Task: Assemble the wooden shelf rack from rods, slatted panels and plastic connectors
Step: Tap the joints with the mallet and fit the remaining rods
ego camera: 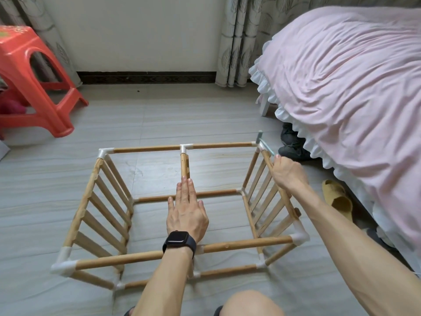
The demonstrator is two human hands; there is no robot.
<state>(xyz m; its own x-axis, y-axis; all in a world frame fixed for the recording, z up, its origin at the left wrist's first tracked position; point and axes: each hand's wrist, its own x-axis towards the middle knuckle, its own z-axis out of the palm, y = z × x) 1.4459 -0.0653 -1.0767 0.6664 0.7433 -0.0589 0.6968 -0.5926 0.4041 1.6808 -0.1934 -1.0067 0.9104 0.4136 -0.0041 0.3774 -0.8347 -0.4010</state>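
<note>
Half-built rack (246,244) stands on the floor (159,119), red stool (34,65) far left, pink bed (341,87) right. Left hand (186,213) hovers flat over its middle, fingers straight and together. Right hand (288,173) grips the top rail of the right slatted panel (265,157), fingers curled round it.

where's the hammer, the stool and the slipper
hammer (260,135), head view, on its grey head
stool (16,44), head view, on its seat
slipper (340,200), head view, on its upper
</note>
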